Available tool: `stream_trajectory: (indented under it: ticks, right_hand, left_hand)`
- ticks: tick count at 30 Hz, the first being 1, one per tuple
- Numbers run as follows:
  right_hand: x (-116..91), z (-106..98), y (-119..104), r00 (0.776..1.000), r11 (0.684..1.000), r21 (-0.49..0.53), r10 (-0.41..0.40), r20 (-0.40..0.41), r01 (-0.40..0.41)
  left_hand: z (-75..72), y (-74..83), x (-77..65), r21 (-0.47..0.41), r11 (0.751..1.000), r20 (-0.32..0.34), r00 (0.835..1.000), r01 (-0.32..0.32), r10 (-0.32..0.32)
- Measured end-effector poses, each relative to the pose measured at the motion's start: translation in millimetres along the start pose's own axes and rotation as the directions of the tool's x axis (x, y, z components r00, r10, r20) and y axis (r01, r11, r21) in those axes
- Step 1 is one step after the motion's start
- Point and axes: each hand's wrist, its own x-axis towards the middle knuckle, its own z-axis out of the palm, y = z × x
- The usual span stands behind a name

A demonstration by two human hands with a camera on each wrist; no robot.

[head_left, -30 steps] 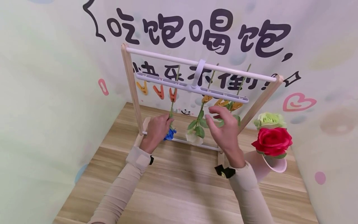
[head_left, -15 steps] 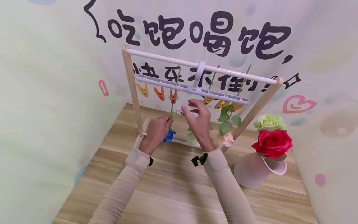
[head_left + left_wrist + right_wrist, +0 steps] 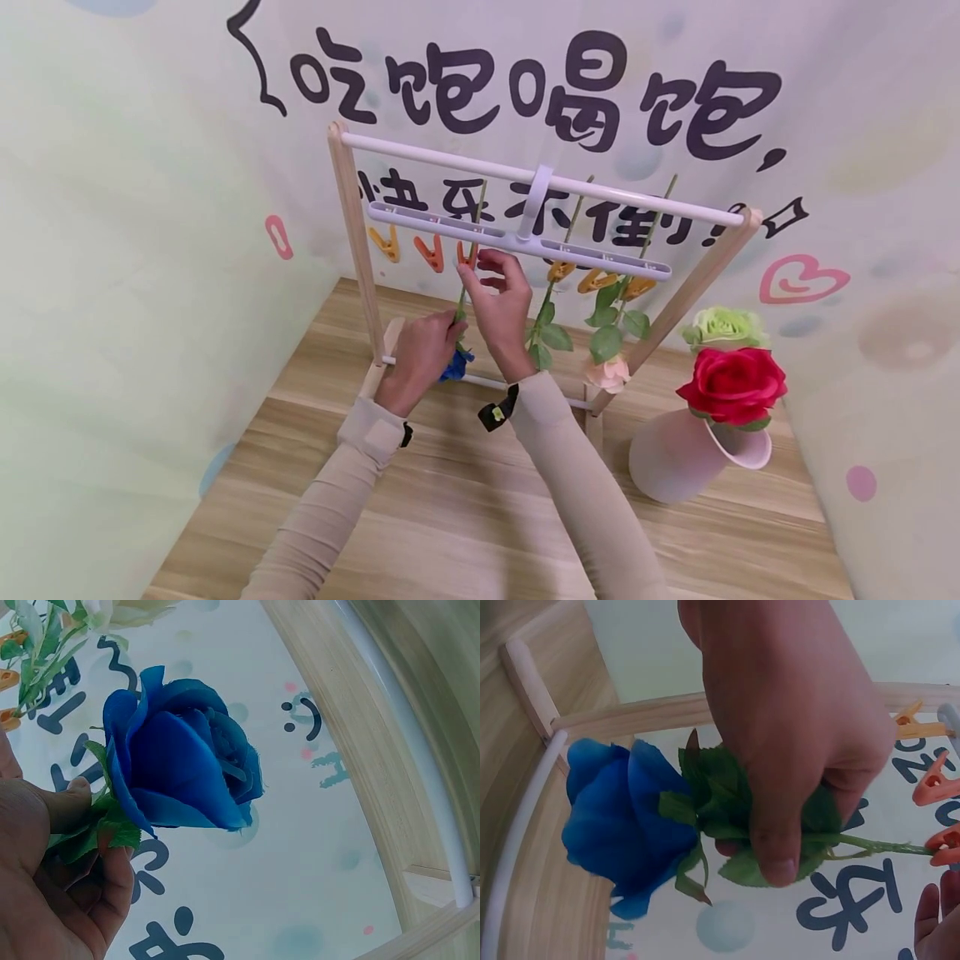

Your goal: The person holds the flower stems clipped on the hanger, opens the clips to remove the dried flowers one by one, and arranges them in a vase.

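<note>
A blue rose (image 3: pixel 184 757) hangs head down, its stem running up into an orange clip (image 3: pixel 946 844) under the hanger bar. My left hand (image 3: pixel 423 354) grips the rose's stem and leaves just above the bloom, thumb on one side and fingers on the other. My right hand (image 3: pixel 502 308) is raised at that clip, thumb and fingers spread about it; in the right wrist view its fingertips (image 3: pixel 928 904) show just beside the clip, seemingly apart from it. The white hanger bar (image 3: pixel 450 225) hooks over the rack's top rod (image 3: pixel 450 156).
Orange and yellow clips (image 3: pixel 429 252) hang along the bar. A pink rose (image 3: pixel 609 372) and another leafy stem (image 3: pixel 553 335) hang to the right. A pale vase (image 3: pixel 671 457) with a red rose (image 3: pixel 731 385) and a green rose (image 3: pixel 723 327) stands right of the rack.
My right hand has moved left across the rack, from near the right-hand clips to the clip on the blue rose's stem. The left hand has kept its hold in place.
</note>
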Motion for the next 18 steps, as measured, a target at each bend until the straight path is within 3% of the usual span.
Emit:
stream_trajectory:
  ticks: [11,18]
  right_hand:
    - [3,19,11,0.989,0.999,0.017,-0.046,-0.137,0.049]
    - [2,25,-9,0.966,0.987,-0.058,-0.159,-0.206,0.150]
  left_hand:
    - [0.1,1.0,0.5,0.024,1.000,0.014,1.000,0.008,-0.008]
    - [1.4,0.8,0.3,0.032,0.999,-0.020,1.000,-0.023,0.023]
